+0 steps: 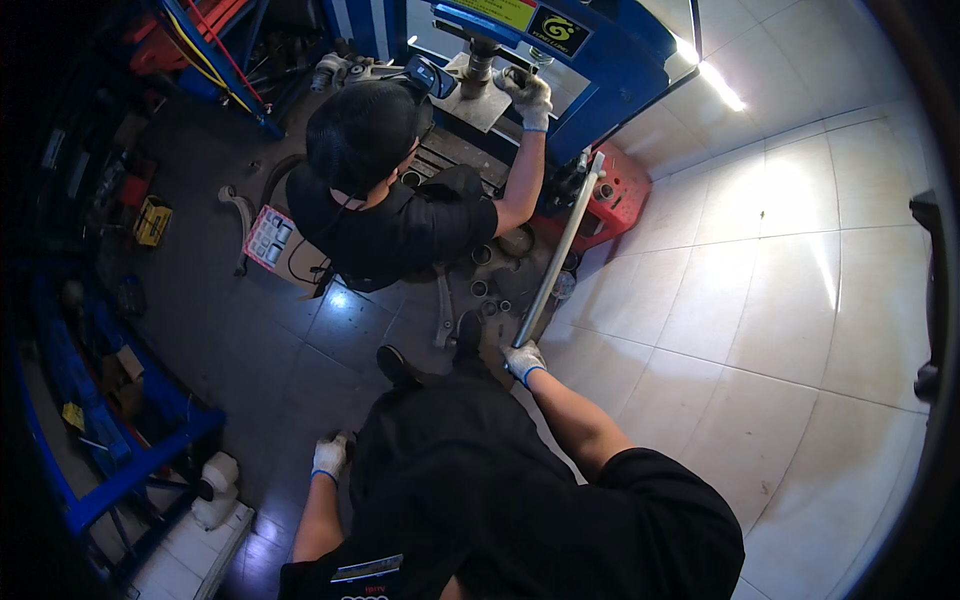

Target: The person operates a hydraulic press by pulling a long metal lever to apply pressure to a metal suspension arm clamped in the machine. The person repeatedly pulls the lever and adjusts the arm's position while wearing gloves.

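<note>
My right hand [523,361], in a white glove with a blue cuff, is closed round the lower end of a long metal bar [556,262]. The bar slants up to the side of a blue shop press [610,85]. My left hand [330,455], gloved too, hangs low beside my left leg; its fingers are mostly turned from view, with something dark at their tips. In front of me a co-worker [385,200] in a black cap and shirt crouches at the press. The co-worker's gloved hand [528,98] is by the press's metal plate [476,104].
A red stool [618,195] stands against the tiled wall [740,300]. Metal rings [480,288] and a control arm [444,310] lie on the floor near my shoes. Left of the co-worker is a printed cardboard box [270,240]. Blue steel frames [140,470] stand at the left.
</note>
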`<state>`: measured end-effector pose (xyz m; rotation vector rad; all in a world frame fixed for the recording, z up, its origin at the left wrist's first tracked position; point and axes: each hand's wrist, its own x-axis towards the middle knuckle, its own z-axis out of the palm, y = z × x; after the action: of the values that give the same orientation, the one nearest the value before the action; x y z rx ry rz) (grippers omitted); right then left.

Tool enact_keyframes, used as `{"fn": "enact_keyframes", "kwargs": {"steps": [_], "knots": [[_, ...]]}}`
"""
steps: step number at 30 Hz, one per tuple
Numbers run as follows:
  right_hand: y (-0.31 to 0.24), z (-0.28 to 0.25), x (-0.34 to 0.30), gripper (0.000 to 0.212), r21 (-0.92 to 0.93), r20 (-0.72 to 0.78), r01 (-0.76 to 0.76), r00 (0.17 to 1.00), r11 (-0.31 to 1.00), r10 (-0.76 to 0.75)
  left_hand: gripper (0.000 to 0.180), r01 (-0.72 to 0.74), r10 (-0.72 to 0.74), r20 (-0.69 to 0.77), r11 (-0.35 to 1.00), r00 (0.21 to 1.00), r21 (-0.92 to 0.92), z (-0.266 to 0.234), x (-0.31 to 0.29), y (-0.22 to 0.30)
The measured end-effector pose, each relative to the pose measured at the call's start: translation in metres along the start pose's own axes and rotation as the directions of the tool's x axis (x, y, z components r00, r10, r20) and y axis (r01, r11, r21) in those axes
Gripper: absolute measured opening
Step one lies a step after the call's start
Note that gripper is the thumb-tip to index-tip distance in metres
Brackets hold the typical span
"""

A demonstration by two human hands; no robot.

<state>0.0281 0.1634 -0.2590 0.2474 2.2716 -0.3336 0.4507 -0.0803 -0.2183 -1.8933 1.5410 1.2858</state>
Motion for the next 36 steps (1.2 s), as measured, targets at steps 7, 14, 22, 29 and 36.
{"fn": "enact_keyframes", "kwargs": {"steps": [7,14,22,29,36], "knots": [[0.000,-0.003,0.000,0.035,0.185,0.140,-0.045,0.990,0.982,0.019,0.038,-0.096,0.101,0.076,0.994,0.992,-0.060,0.005,0.001,0.028],[0.010,-0.003,0.017,0.032,0.284,0.308,-0.114,0.951,0.952,0.022,0.040,-0.129,0.149,0.088,0.972,0.985,-0.197,0.007,0.013,0.000],[-0.020,-0.048,-0.056,0.029,0.497,0.203,0.089,0.955,0.863,-0.215,0.038,-0.018,0.019,0.000,0.965,1.000,-0.260,0.004,0.012,-0.016],[-0.070,-0.160,-0.131,0.016,0.985,0.146,-0.066,0.818,0.162,-0.556,0.046,-0.125,0.127,0.058,0.992,0.990,-0.036,0.014,0.036,-0.027],[-0.067,-0.106,-0.122,0.015,0.675,0.076,0.058,0.986,0.735,-0.148,0.045,-0.130,0.148,0.082,0.972,0.986,-0.193,0.021,0.049,-0.019]]}}
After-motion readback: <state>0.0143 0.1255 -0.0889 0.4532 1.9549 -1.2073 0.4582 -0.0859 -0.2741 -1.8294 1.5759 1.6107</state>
